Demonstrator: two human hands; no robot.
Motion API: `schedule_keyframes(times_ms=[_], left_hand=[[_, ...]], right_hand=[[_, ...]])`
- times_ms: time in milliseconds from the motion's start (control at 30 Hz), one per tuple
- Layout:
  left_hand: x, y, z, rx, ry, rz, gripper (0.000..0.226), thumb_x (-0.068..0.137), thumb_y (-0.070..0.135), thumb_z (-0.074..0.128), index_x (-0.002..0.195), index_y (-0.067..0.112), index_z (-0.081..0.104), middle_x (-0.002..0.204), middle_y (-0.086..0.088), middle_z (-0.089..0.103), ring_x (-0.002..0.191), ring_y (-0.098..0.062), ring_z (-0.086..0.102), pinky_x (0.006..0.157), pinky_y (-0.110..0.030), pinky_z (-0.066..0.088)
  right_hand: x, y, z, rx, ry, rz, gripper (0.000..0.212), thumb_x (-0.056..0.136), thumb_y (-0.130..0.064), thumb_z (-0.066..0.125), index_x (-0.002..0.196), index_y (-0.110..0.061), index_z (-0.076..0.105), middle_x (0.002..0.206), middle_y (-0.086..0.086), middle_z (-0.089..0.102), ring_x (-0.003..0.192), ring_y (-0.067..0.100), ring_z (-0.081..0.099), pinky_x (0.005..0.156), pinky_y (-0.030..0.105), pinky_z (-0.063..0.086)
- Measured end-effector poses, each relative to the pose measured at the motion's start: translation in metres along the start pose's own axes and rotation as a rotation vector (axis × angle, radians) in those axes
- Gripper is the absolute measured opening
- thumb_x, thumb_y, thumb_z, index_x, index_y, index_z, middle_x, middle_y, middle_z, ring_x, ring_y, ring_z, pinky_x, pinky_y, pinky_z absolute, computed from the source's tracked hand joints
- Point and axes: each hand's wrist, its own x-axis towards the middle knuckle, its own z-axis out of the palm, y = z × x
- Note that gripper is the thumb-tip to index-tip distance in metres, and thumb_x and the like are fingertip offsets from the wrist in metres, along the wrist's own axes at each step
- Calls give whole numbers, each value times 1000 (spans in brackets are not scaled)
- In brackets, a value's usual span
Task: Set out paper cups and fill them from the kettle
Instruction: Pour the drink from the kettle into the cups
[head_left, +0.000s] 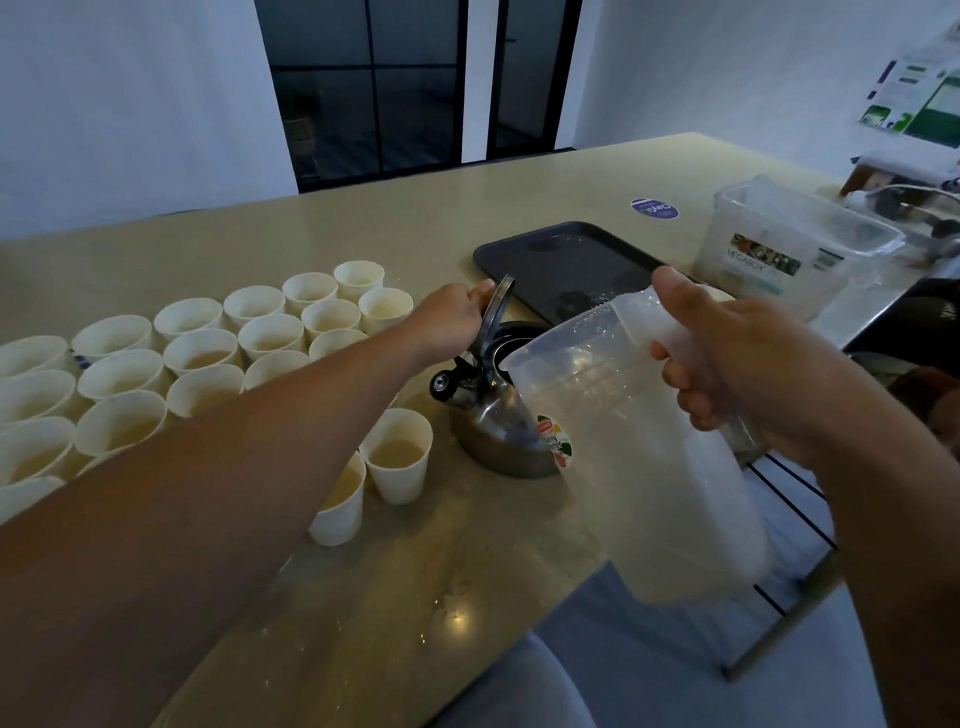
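A steel kettle (491, 431) stands on the beige counter (415, 597) with its lid (496, 312) swung up. My left hand (452, 319) grips the raised lid. My right hand (727, 364) grips the handle of a translucent plastic jug (623, 457), tilted with its spout over the kettle's open mouth. Several white paper cups (202, 353) stand in rows to the left, many holding pale liquid. Two more filled cups (397, 454) sit just in front of the kettle.
A dark tray (571, 254) lies behind the kettle. A clear plastic box (795, 244) stands at the right, beside clutter near the counter's end. A round sticker (654, 208) lies on the counter. A black wire rack (789, 519) sits below the counter's right edge.
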Motion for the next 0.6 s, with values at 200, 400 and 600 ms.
schedule_keyframes(times_ms=[200, 400, 600], left_hand=[[-1, 1, -1, 3, -12, -1, 53, 105, 50, 27, 90, 9, 56, 74, -8, 53, 73, -29, 49, 70, -34, 37], [-2, 2, -2, -3, -16, -2, 55, 105, 49, 28, 95, 5, 59, 75, -9, 53, 71, -28, 48, 70, -34, 37], [-2, 3, -1, -13, -15, -10, 51, 106, 48, 28, 94, 8, 57, 71, -5, 54, 62, -17, 47, 69, -34, 38]], right_hand=[[4, -3, 0, -21, -14, -5, 70, 76, -78, 48, 85, -11, 63, 59, 3, 57, 48, 16, 50, 50, 31, 42], [10, -5, 0, -46, -22, -26, 70, 78, -79, 48, 84, -11, 63, 60, 4, 57, 49, 17, 50, 48, 30, 42], [14, -7, 0, -43, -17, -33, 68, 76, -80, 50, 83, -14, 61, 60, 4, 57, 49, 20, 50, 48, 29, 41]])
